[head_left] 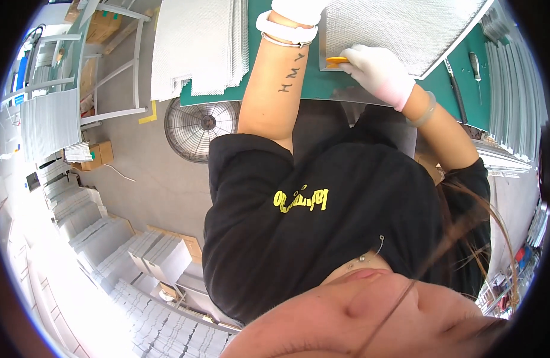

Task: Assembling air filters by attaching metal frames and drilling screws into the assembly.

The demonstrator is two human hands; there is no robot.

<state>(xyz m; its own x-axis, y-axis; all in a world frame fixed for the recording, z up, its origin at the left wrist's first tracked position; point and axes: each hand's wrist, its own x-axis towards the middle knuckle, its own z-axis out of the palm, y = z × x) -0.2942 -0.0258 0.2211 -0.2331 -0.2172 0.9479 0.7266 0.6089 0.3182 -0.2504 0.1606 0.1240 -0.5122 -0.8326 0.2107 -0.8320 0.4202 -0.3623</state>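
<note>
My right hand (pixel 373 68), in a white glove, is closed around a small yellow-orange tool (pixel 338 60) with a flat end; its exact kind does not show. It rests at the near edge of a framed mesh panel (pixel 400 33), a pale grey mesh sheet with a metal rim lying on the green tabletop (pixel 340 86). My left hand (pixel 297 8), also gloved in white, reaches across to the panel's left side. The upper edge of the picture cuts it off, so its fingers are hidden.
Stacked mesh sheets (pixel 197 51) lie left on the table. At right are a black-handled long tool (pixel 455 89), a screwdriver (pixel 475 67) and stacked metal strips (pixel 514 95). A round floor fan (pixel 208 122) stands below the table edge, near a metal rack (pixel 137 59).
</note>
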